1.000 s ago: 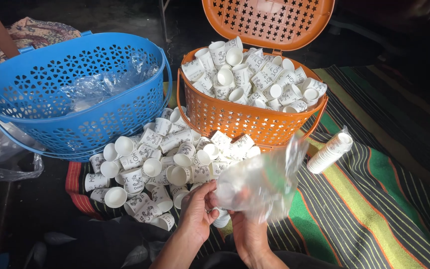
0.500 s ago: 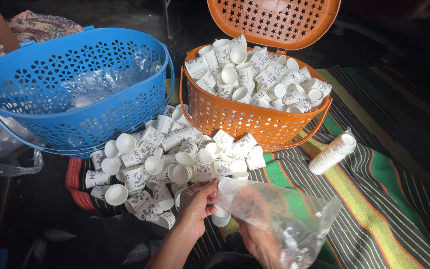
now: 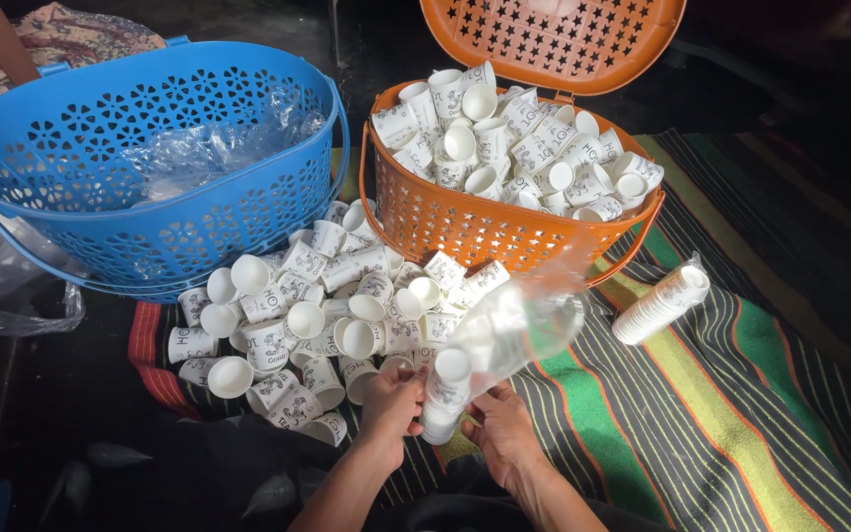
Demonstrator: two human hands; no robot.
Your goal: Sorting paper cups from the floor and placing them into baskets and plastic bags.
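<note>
We have a short stack of paper cups (image 3: 442,399) gripped between both hands, low in the middle of the view: our left hand (image 3: 391,402) is closed around its left side and our right hand (image 3: 500,429) holds the lower right side, fingers curled. A clear plastic bag (image 3: 524,325) rises from the top of the stack toward the orange basket; it looks as if the stack sits partly in the bag's mouth, though the film is too blurred for us to be sure. As for progress, we judge it at an early to middle stage. One bagged stack (image 3: 662,303) lies finished on the striped mat (image 3: 731,414), well to the right. Much is left: a loose pile of cups (image 3: 307,315) lies on the mat just in front of the hands, and the orange basket (image 3: 490,222) is heaped with more. The blue basket (image 3: 150,207) holds only crumpled clear plastic.
</note>
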